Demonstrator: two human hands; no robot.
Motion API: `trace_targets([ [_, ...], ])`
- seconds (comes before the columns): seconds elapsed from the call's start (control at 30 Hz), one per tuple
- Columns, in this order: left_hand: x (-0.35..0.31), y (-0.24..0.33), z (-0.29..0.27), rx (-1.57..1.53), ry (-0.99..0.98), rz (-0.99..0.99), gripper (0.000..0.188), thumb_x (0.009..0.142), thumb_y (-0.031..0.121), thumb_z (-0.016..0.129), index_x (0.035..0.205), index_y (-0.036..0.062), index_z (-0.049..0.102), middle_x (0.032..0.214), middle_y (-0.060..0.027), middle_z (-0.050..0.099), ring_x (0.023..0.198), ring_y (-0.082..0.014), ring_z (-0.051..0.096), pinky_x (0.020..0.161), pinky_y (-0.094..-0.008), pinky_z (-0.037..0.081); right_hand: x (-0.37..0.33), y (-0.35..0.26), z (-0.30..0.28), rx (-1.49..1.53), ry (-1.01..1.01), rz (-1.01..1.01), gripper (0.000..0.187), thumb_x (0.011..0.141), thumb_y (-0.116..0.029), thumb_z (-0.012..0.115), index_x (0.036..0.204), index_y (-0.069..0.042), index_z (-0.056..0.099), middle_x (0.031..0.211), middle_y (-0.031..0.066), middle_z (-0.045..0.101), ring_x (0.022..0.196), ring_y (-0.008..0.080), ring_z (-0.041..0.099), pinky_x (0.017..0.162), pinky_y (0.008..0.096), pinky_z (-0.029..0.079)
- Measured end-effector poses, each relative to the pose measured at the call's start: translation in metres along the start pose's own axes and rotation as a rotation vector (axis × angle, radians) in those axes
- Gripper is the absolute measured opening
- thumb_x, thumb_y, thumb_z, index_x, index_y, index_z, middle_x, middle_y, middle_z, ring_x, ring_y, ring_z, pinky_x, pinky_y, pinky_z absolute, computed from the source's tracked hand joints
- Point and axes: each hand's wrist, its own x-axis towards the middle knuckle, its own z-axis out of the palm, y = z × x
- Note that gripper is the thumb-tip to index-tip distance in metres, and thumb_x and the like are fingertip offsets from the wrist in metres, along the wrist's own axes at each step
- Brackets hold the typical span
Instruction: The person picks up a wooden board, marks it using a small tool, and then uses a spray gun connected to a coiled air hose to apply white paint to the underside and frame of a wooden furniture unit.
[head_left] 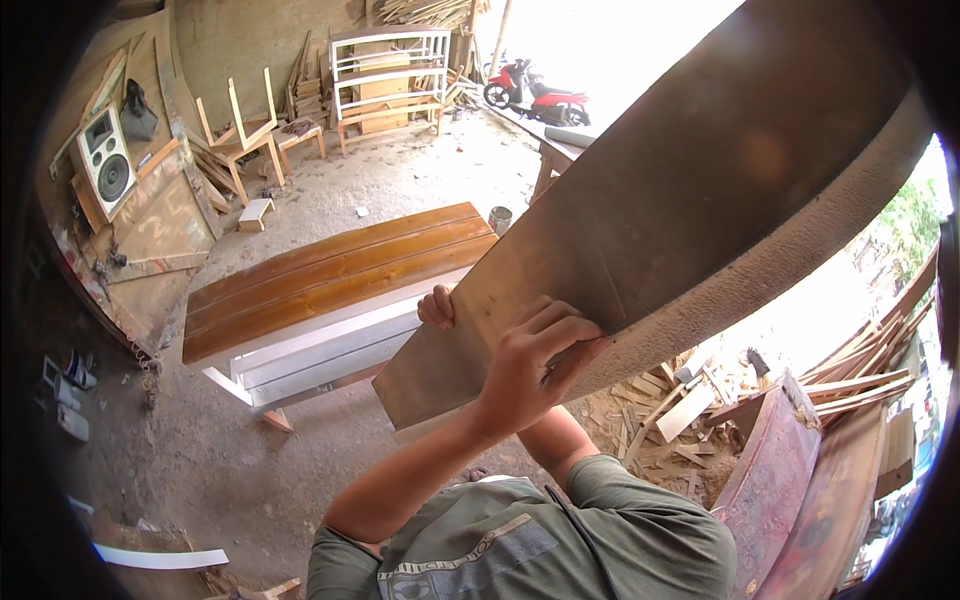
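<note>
A long, wide wooden board (640, 210), dark brown with a pale, rough edge, is raised in front of me at a slant. It rises from near my chest to the upper right. My left hand (545, 350) is closed on its near edge, fingers curled over the face. My right forearm passes behind the board, and only the fingers of my right hand (437, 306) show, wrapped around the far left edge. Beyond the board stands a low bench-like table (330, 280) with a varnished brown plank top and white frame; the board covers its right end.
Offcuts and scrap wood (660, 410) lie at the right, beside a worn reddish plank (770, 480). Further back are a tin can (500, 219), an upturned wooden frame (240, 140), a white-railed rack (390, 75), a red motorbike (535, 95) and a loudspeaker (108, 160).
</note>
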Motion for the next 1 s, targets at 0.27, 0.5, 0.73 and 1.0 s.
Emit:
trace_targets([
  [0.27, 0.000, -0.002, 0.006, 0.146, 0.038, 0.128, 0.011, 0.090, 0.008, 0.071, 0.092, 0.0052, 0.060, 0.085, -0.0083, 0.064, 0.081, -0.0277, 0.060, 0.076, -0.0385, 0.043, -0.003, 0.002, 0.013, 0.017, -0.009, 0.035, 0.038, 0.105, -0.036, 0.041, 0.075, -0.014, 0.044, 0.066, -0.0053, 0.037, 0.071, 0.0087, 0.038, 0.074, 0.0221, 0.032],
  [0.5, 0.015, -0.008, 0.003, 0.333, 0.078, 0.235, 0.011, 0.095, 0.012, 0.064, 0.091, 0.0070, 0.055, 0.083, -0.0077, 0.057, 0.077, -0.0274, 0.058, 0.075, -0.0401, 0.041, -0.003, 0.013, -0.018, -0.002, -0.017, -0.007, 0.036, 0.104, -0.034, 0.041, 0.074, -0.015, 0.044, 0.064, -0.0048, 0.036, 0.067, 0.0094, 0.036, 0.073, 0.0227, 0.032],
  [0.73, 0.033, 0.010, -0.003, 0.467, -0.105, 0.283, 0.012, 0.096, 0.021, 0.061, 0.093, 0.0097, 0.057, 0.085, -0.0062, 0.057, 0.080, -0.0267, 0.055, 0.079, -0.0417, 0.039, 0.001, 0.000, 0.009, 0.062, -0.104, 0.023, 0.036, 0.102, -0.035, 0.043, 0.073, -0.014, 0.045, 0.063, -0.0038, 0.038, 0.067, 0.0111, 0.037, 0.075, 0.0256, 0.033],
  [1.0, 0.024, 0.004, 0.015, 0.521, -0.137, 0.359, 0.009, 0.094, 0.015, 0.061, 0.090, 0.0094, 0.056, 0.083, -0.0065, 0.055, 0.080, -0.0258, 0.056, 0.080, -0.0406, 0.039, -0.005, -0.007, 0.028, 0.061, -0.076, 0.047, 0.042, 0.101, -0.044, 0.041, 0.072, -0.014, 0.044, 0.063, -0.0026, 0.040, 0.066, 0.0119, 0.038, 0.076, 0.0264, 0.032],
])
